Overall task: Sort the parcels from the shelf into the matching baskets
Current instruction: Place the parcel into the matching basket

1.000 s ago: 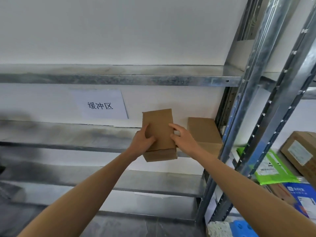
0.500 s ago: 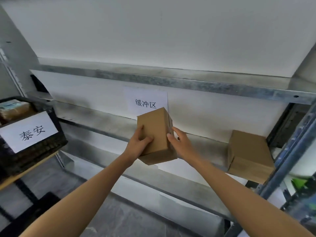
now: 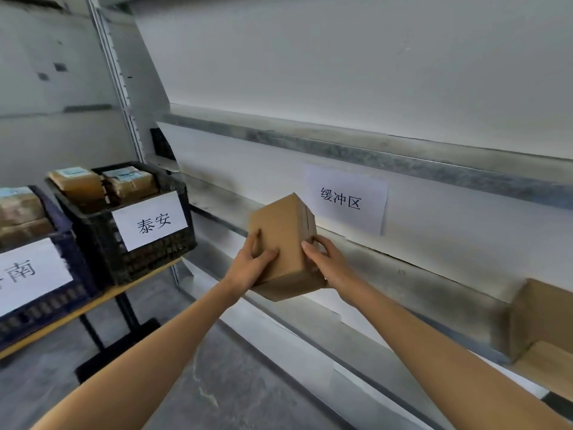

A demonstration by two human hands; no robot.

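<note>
A plain brown cardboard box (image 3: 283,231) hangs in the air in front of the metal shelf (image 3: 387,265), held between both hands. My left hand (image 3: 251,263) grips its left face with the thumb on the front. My right hand (image 3: 325,262) grips its right side, fingers curled round the edge. To the left stands a black basket (image 3: 148,252) with a white label reading 泰安 and brown parcels inside. A dark blue basket (image 3: 66,243) with a label ending in 南 sits at the far left, also holding parcels.
Both baskets stand on a wooden board on a black frame (image 3: 124,308). A white sheet reading 缓冲区 (image 3: 345,198) is stuck on the shelf's back wall. Another brown box (image 3: 542,318) lies on the shelf at the far right. Grey floor shows below.
The view has swung left with the box held in both hands, away from the right shelf posts. The labelled baskets have come into sight on the left.
</note>
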